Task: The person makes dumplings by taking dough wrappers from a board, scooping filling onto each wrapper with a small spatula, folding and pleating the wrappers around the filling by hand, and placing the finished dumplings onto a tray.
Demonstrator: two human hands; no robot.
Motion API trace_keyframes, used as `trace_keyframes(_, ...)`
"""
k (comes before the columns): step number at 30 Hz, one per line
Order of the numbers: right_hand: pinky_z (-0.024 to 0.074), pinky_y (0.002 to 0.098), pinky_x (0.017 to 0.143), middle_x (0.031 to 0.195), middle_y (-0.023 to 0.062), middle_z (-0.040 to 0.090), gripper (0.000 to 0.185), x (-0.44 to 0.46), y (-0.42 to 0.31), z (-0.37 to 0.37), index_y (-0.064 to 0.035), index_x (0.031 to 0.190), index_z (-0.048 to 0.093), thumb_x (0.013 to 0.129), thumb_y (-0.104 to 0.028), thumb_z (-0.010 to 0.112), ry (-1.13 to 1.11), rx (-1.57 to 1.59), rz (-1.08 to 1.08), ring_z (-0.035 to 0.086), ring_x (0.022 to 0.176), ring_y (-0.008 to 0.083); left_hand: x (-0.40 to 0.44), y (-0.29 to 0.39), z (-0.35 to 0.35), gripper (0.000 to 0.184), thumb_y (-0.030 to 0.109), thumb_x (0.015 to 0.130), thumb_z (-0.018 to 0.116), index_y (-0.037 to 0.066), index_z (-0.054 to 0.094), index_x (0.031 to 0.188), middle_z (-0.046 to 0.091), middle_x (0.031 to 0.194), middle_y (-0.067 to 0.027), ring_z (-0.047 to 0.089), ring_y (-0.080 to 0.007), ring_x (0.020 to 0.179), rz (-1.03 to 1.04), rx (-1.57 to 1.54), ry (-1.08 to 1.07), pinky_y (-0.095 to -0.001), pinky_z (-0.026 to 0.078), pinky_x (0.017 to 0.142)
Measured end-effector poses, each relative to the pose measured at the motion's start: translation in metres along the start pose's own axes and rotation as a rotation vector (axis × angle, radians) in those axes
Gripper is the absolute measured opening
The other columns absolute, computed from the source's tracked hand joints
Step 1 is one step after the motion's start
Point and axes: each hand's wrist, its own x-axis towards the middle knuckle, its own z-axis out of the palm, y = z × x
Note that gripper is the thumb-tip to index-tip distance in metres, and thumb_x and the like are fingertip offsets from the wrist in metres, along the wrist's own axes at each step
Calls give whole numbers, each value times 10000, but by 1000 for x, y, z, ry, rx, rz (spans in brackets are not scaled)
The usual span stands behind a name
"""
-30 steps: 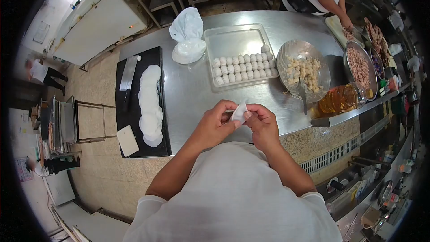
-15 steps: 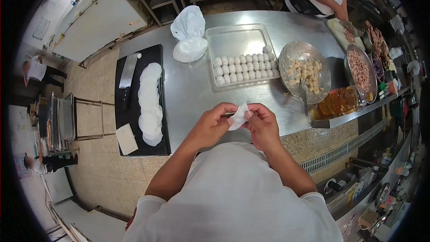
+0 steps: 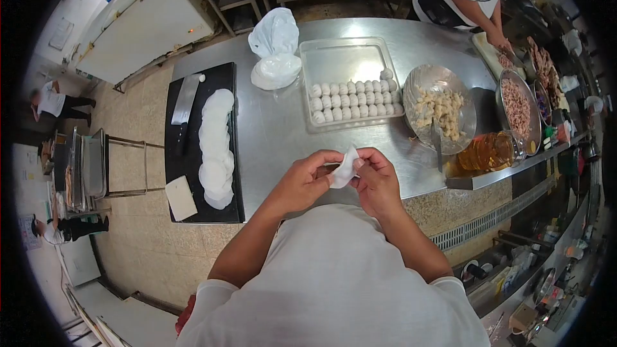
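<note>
Wrapper [image 3: 345, 170] (white, folded) bridges left hand [image 3: 301, 183] and right hand [image 3: 378, 181].

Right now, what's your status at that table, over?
Left grip and right grip both pinching a folded white wrapper. Wrapper's contents hidden from view. Nothing seen in the way; bowl stands off to the right.
</note>
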Motion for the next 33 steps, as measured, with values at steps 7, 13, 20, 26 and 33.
trace_keyframes(7, 478, 256, 689, 984, 29, 607, 146, -3, 10, -7, -62, 1063, 603, 918, -73, 592, 28, -84, -104, 585, 841, 119, -9, 10, 8, 398, 51, 897, 637, 34, 546, 1285, 607, 1213, -77, 587, -153, 1113, 114, 120, 0, -317, 476, 954)
trace_keyframes(13, 506, 286, 792, 986, 67, 630, 99, 1, 6, -20, -38, 1050, 562, 963, -70, 529, -70, -15, -74, 607, 879, 124, -3, 11, 5, 402, 54, 904, 627, -1, 525, 1288, 609, 1223, -113, 591, -194, 1161, 84, 170, -50, -347, 449, 1040)
trace_keyframes(20, 445, 216, 648, 926, 20, 626, 74, -3, 1, -13, -53, 1012, 584, 952, -62, 541, -29, 9, -101, 561, 758, 70, -8, 13, 19, 439, -26, 880, 569, 9, 510, 1314, 595, 1228, -114, 581, -223, 1201, 103, 102, -9, -351, 446, 1055)
trace_keyframes(26, 417, 199, 633, 876, -4, 611, 93, -8, 2, -12, -47, 1018, 597, 930, -61, 570, -3, -23, -116, 536, 736, 50, -2, 0, 18, 361, 41, 913, 639, 3, 535, 1256, 599, 1186, -95, 593, -170, 1113, 69, -17, -22, -323, 471, 985)
trace_keyframes(33, 424, 220, 603, 905, 3, 621, 125, -11, -2, -22, -41, 1047, 621, 927, -64, 599, -35, -101, -65, 530, 742, 57, 13, -22, 24, 149, 90, 923, 679, 33, 564, 998, 655, 1076, -83, 617, -125, 974, 17, -77, 142, -297, 520, 840)
